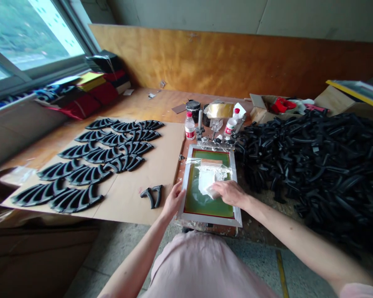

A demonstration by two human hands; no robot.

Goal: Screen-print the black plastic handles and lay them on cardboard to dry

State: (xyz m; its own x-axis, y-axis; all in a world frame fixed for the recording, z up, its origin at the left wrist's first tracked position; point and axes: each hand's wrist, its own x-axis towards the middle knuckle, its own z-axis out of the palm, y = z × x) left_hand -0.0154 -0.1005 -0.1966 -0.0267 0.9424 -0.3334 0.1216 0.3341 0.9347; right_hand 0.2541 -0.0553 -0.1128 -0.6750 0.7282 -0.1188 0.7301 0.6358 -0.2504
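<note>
a: what are the hands on?

b: the left hand [174, 200] is open, its fingers resting on the left edge of a silk-screen frame [207, 219]. the right hand [230, 193] lies palm down on a white cloth [209, 180], on top of the green mesh [199, 203]. i can't tell if its fingers are actually gripping the cloth.

a: and the frame itself?

b: it lies flat on a brown work surface, right in front of the person, between both forearms. a clear plastic sheet [197, 162] covers part of the mesh, and a red border runs around the green. metal clamps [216, 140] line its far edge.

a: what's just past it?

b: a plastic bottle with a red label [190, 126], a black-lidded jar [193, 111], and a white-capped bottle [231, 125].

a: and off to the sides?

b: on the left, a cardboard sheet [149, 140] carries rows of black fan-shaped moulded pieces [75, 198]. two loose black pieces [151, 195] sit near the left hand. on the right there's a big heap of black plastic parts [313, 165], with a cardboard box [261, 103] holding something red behind it.

a: further back?

b: a wooden board [224, 62] stands along the wall, and folded red and black items [83, 105] lie under the window [34, 37].
</note>
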